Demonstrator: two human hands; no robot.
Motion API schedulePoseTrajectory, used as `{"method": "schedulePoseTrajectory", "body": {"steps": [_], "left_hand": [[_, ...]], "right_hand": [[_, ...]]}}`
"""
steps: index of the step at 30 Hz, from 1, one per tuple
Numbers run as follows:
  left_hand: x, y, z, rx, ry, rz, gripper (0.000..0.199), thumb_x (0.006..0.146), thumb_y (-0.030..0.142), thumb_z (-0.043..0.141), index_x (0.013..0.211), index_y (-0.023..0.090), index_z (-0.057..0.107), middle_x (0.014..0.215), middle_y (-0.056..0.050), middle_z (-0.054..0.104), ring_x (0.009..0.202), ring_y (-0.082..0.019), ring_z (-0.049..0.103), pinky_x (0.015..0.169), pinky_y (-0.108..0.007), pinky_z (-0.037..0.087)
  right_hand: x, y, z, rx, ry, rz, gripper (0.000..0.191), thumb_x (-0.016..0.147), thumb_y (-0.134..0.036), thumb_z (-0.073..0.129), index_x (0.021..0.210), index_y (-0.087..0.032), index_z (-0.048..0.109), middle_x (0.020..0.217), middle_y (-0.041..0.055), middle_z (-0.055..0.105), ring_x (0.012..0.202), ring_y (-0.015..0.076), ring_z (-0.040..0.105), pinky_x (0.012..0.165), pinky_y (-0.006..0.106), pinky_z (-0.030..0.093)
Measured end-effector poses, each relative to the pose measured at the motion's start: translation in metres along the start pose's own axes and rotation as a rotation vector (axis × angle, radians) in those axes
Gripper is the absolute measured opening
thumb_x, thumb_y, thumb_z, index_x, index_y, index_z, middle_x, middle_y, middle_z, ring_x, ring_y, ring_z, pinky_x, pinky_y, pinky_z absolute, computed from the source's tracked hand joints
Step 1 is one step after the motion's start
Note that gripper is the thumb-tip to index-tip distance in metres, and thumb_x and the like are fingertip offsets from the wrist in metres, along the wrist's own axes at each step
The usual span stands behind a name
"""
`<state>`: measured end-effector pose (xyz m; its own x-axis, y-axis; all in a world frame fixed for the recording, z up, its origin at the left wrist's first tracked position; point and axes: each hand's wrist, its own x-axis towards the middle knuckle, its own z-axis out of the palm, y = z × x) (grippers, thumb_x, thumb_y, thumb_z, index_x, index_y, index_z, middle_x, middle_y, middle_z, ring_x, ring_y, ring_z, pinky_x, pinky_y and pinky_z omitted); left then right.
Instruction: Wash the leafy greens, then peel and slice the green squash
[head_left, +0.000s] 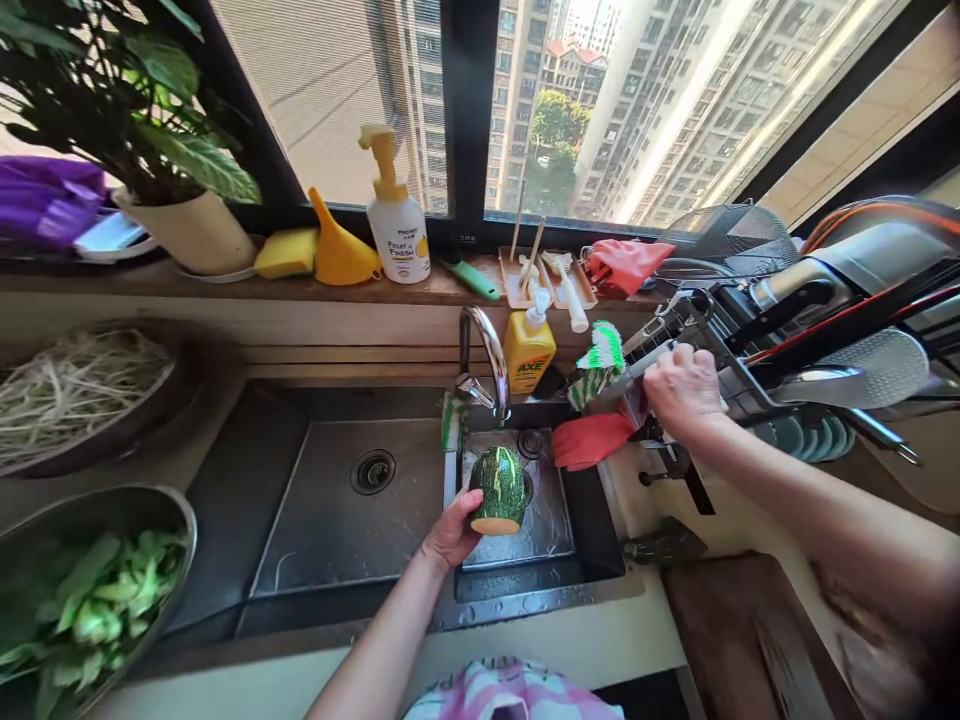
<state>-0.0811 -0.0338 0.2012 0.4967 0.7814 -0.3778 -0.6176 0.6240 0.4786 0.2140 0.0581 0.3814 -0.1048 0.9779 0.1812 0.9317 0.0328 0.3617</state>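
A cut piece of dark green squash (498,485), speckled and with a pale flat cut face, is gripped in my left hand (454,528) over the small right basin (551,530). Above it hangs the spout of the chrome faucet (487,345). My right hand (681,388) reaches to the front of the dish rack (731,350), its fingers curled; what they hold is hidden. Below and left of that hand, a red cloth (592,441) drapes over the basin's edge. A green and white striped cloth (598,365) hangs close by.
On the left stand a bowl of leafy greens (191,520) and a bowl of bean sprouts (82,390). A yellow detergent bottle (529,352) stands behind the faucet. A white pump bottle (401,235) and yellow funnel (341,250) line the sill. A cutting board (720,610) lies front right.
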Motion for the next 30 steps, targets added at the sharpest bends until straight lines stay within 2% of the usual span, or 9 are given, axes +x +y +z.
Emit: {"method": "schedulePoseTrajectory", "body": {"steps": [4, 9, 14, 17, 19, 21, 23, 27, 30], "left_hand": [[-0.013, 0.009, 0.012, 0.064, -0.054, 0.075, 0.065, 0.063, 0.030, 0.070, 0.124, 0.024, 0.048, 0.110, -0.008, 0.063, 0.108, -0.026, 0.055, 0.091, -0.036, 0.043], [-0.021, 0.017, 0.022, 0.146, -0.031, 0.109, 0.068, 0.058, 0.028, 0.075, 0.121, 0.021, 0.051, 0.113, -0.010, 0.059, 0.105, -0.029, 0.055, 0.090, -0.038, 0.042], [-0.022, 0.008, 0.019, 0.122, -0.003, 0.093, 0.059, 0.059, 0.027, 0.074, 0.115, 0.021, 0.055, 0.111, -0.009, 0.061, 0.101, -0.028, 0.058, 0.091, -0.039, 0.042], [-0.020, -0.002, 0.013, 0.005, 0.078, 0.022, 0.046, 0.064, 0.035, 0.070, 0.105, 0.017, 0.060, 0.103, -0.009, 0.065, 0.101, -0.027, 0.059, 0.092, -0.038, 0.041], [-0.019, -0.008, 0.010, -0.109, 0.133, -0.051, 0.044, 0.066, 0.042, 0.067, 0.101, 0.015, 0.061, 0.098, -0.010, 0.067, 0.101, -0.027, 0.059, 0.093, -0.038, 0.041], [-0.019, -0.011, 0.007, -0.217, 0.163, -0.117, 0.048, 0.068, 0.048, 0.065, 0.103, 0.016, 0.059, 0.097, -0.010, 0.068, 0.103, -0.027, 0.058, 0.092, -0.039, 0.042], [-0.018, -0.014, 0.005, -0.277, 0.187, -0.165, 0.052, 0.069, 0.052, 0.062, 0.106, 0.016, 0.056, 0.097, -0.010, 0.068, 0.101, -0.027, 0.059, 0.086, -0.039, 0.044], [-0.017, -0.019, 0.002, -0.188, 0.322, -0.246, 0.046, 0.072, 0.050, 0.061, 0.103, 0.016, 0.056, 0.083, -0.008, 0.069, 0.084, -0.024, 0.065, 0.073, -0.035, 0.048], [-0.023, -0.024, 0.004, -0.138, 0.354, -0.225, 0.039, 0.072, 0.042, 0.063, 0.101, 0.017, 0.057, 0.080, -0.006, 0.069, 0.079, -0.022, 0.065, 0.076, -0.038, 0.048]], "right_hand": [[0.011, 0.019, 0.009, 0.068, 0.015, -0.029, 0.026, 0.074, -0.006, 0.045, 0.050, -0.014, 0.050, 0.073, 0.0157, 0.055, 0.093, 0.0317, 0.047, 0.077, 0.048, 0.033], [0.021, 0.035, 0.009, 0.099, -0.031, -0.074, 0.023, 0.071, -0.011, 0.050, 0.051, -0.019, 0.046, 0.065, 0.0115, 0.056, 0.082, 0.0291, 0.050, 0.073, 0.050, 0.034], [0.028, 0.042, -0.011, 0.190, -0.225, -0.055, 0.020, 0.061, -0.016, 0.069, 0.056, -0.022, 0.051, 0.057, 0.0038, 0.054, 0.065, 0.0228, 0.053, 0.069, 0.045, 0.036], [0.019, 0.039, -0.030, 0.273, -0.224, -0.080, 0.018, 0.062, -0.019, 0.068, 0.058, -0.024, 0.051, 0.058, 0.0028, 0.054, 0.062, 0.0221, 0.053, 0.065, 0.039, 0.036], [0.006, 0.033, -0.039, 0.373, -0.175, -0.113, 0.013, 0.064, -0.023, 0.067, 0.063, -0.026, 0.054, 0.061, 0.0019, 0.057, 0.061, 0.0215, 0.054, 0.061, 0.036, 0.036], [-0.011, 0.027, -0.040, 0.600, -0.146, -0.118, 0.014, 0.064, -0.028, 0.068, 0.072, -0.028, 0.056, 0.066, 0.0003, 0.061, 0.060, 0.0203, 0.055, 0.058, 0.034, 0.038], [-0.031, 0.018, -0.029, 0.979, -0.162, -0.035, 0.022, 0.062, -0.034, 0.071, 0.077, -0.027, 0.056, 0.068, -0.0002, 0.063, 0.060, 0.0191, 0.057, 0.056, 0.032, 0.041], [-0.079, -0.013, 0.023, 1.721, -0.265, 0.374, 0.036, 0.054, -0.037, 0.078, 0.082, -0.023, 0.060, 0.072, -0.0005, 0.065, 0.062, 0.0151, 0.059, 0.059, 0.030, 0.048], [-0.121, -0.048, 0.071, 2.200, -0.299, 0.706, 0.026, 0.062, -0.041, 0.073, 0.080, -0.025, 0.062, 0.070, -0.0013, 0.067, 0.063, 0.0154, 0.063, 0.065, 0.034, 0.053]]}}
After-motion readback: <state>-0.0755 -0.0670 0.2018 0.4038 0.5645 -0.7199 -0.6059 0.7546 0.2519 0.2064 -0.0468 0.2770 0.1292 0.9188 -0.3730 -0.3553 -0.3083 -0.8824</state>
